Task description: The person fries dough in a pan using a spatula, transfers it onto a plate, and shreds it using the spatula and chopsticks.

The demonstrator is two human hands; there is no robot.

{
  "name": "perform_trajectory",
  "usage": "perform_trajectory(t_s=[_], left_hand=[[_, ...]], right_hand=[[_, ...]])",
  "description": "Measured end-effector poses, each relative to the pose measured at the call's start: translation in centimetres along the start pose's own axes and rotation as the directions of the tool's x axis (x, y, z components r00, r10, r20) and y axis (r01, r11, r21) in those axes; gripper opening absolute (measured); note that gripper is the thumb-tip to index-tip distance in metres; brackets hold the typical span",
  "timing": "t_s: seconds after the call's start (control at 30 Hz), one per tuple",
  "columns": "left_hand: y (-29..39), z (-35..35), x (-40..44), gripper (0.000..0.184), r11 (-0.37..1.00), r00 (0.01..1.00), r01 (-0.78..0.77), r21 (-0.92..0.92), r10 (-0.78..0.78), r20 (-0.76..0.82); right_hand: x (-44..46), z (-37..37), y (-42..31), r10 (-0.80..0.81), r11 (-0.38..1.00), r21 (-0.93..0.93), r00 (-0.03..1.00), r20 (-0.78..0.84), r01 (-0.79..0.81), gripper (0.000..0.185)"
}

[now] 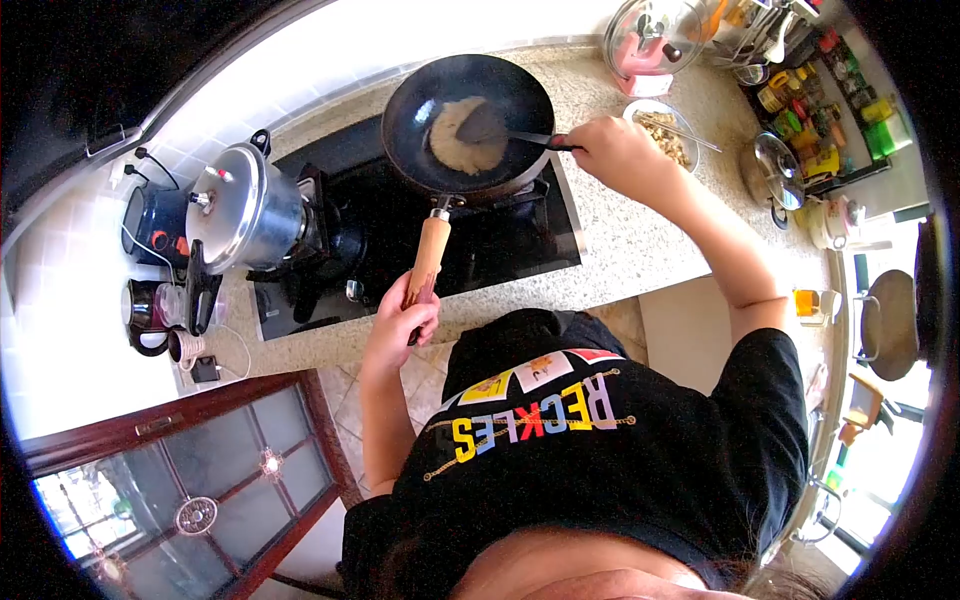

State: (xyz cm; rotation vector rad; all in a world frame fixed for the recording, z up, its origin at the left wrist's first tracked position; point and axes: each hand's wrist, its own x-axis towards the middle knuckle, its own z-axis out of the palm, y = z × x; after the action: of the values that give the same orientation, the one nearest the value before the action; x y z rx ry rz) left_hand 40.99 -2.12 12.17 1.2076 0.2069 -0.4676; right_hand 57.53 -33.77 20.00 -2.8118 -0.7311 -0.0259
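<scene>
We have both hands busy at the black pan [402, 105], which sits at the far, right part of the black stove [450, 260]. Our left hand [400, 322] has its grip closed around the wooden handle [432, 248] that points toward us. Our right hand [615, 155] has its fingers together on the handle of a dark turner [484, 128]. The flat end of the turner lies over the right part of some soft, pale food [455, 152]. That food is in a flat patch in the bottom of the pan, with bare black pan around it. It looks to us like the step in hand is working the food with the turner over the stove. We think the next move calls for a firm left hand, so the pan does not slide, and a low, gentle turner, so the food does not tear or spill. We cannot tell how cooked its underside is. Just beyond our right hand, on the speckled tabletop [625, 240], is a white bowl [632, 110] of bits of food. A big silver pot [232, 205] stands on the left side of the stove.
</scene>
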Motion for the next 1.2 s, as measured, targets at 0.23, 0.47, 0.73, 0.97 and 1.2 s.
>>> perform_trajectory(t_s=[0.23,0.47,0.73,0.97,1.2], left_hand=[[-0.2,-0.2,0.2,0.051,1.000,1.000,-0.010,-0.019,0.011,0.025],[-0.2,-0.1,0.0,0.049,1.000,1.000,-0.009,-0.030,0.009,-0.003],[-0.3,-0.1,-0.1,0.040,1.000,0.999,-0.027,0.016,0.027,-0.017],[-0.6,-0.5,-0.5,0.027,0.998,0.988,0.007,0.067,0.004,-0.152],[-2.1,0.2,-1.1,0.024,0.861,0.933,-0.086,0.502,0.245,-0.262]], right_hand=[[-0.5,-8.4,-0.9,-0.087,0.990,0.126,0.985,0.147,0.069,0.019],[2.0,-4.7,1.6,-0.293,0.950,0.127,0.954,0.055,0.285,0.019],[2.9,-2.2,0.6,-0.068,0.967,0.245,0.998,-0.007,0.068,0.020],[2.2,-0.2,1.8,-0.103,0.994,-0.037,0.995,0.015,0.104,0.020],[0.7,-8.1,0.9,-0.050,0.996,0.074,0.993,0.105,0.042,0.020]])
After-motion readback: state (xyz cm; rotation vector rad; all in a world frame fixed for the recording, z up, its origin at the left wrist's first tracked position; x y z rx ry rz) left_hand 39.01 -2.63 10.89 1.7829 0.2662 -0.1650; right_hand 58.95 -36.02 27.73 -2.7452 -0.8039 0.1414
